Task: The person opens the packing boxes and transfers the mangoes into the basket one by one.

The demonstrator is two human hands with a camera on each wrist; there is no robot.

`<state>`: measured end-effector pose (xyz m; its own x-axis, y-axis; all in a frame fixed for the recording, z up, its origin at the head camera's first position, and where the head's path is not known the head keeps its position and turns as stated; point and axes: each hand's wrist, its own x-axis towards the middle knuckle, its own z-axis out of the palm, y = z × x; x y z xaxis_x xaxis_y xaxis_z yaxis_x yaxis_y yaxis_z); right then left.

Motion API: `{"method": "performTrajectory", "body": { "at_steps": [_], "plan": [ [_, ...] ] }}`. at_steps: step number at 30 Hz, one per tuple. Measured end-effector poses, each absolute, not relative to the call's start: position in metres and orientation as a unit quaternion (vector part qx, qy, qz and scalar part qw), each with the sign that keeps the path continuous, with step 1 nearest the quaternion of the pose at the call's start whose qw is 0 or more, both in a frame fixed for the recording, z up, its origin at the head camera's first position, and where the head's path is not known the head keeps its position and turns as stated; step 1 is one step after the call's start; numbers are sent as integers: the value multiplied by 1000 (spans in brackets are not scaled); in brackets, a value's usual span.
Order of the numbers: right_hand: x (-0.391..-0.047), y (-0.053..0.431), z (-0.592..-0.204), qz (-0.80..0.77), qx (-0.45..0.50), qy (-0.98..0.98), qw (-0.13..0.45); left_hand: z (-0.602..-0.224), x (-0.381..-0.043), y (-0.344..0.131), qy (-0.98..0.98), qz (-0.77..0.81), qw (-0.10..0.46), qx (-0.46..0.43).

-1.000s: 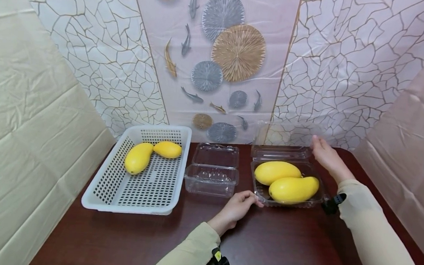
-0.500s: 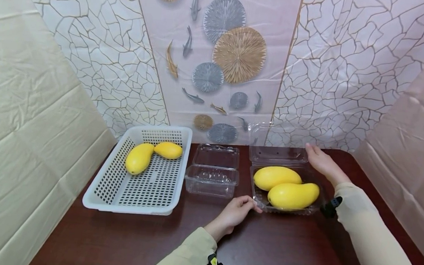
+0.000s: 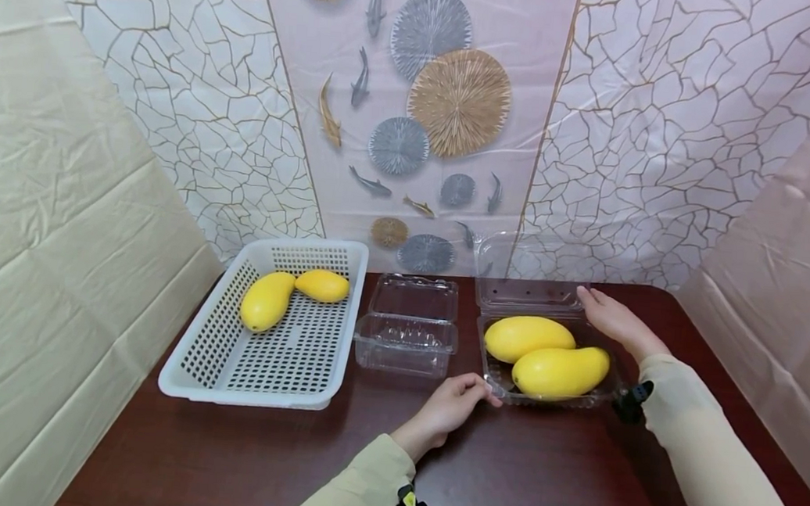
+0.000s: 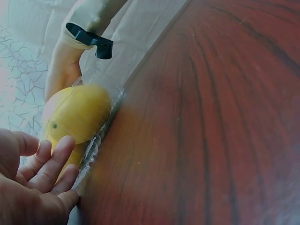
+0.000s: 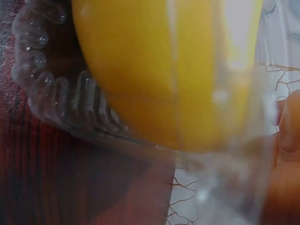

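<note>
Several loosely spread left fingers point(image 4: 55, 161) are seemingly steadying my container point(image 3: 498, 378); my right fingers point(image 3: 590, 300), grip unclear, supporting its lid point(image 3: 515, 294).

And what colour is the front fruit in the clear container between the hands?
The front fruit is yellow; the head view shows it best.

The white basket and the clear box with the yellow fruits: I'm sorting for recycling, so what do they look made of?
Basket: probably rigid molded plastic, smooth-looking, with a regular grid of openings. Clear box: likely thin, glossy plastic; the patterned backdrop shows through its lid. Which plastics, I can't tell.
</note>
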<state>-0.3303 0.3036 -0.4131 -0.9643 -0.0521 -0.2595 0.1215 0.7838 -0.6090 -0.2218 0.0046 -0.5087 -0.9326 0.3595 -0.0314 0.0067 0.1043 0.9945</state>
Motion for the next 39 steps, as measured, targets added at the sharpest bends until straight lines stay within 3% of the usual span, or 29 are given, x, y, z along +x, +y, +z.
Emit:
{"method": "performTrajectory", "body": {
  "at_steps": [39],
  "plan": [
    [-310, 319, -428, -323, 4, 931, 168, -507, -217, 6, 729, 659, 130, 128]
  ]
}}
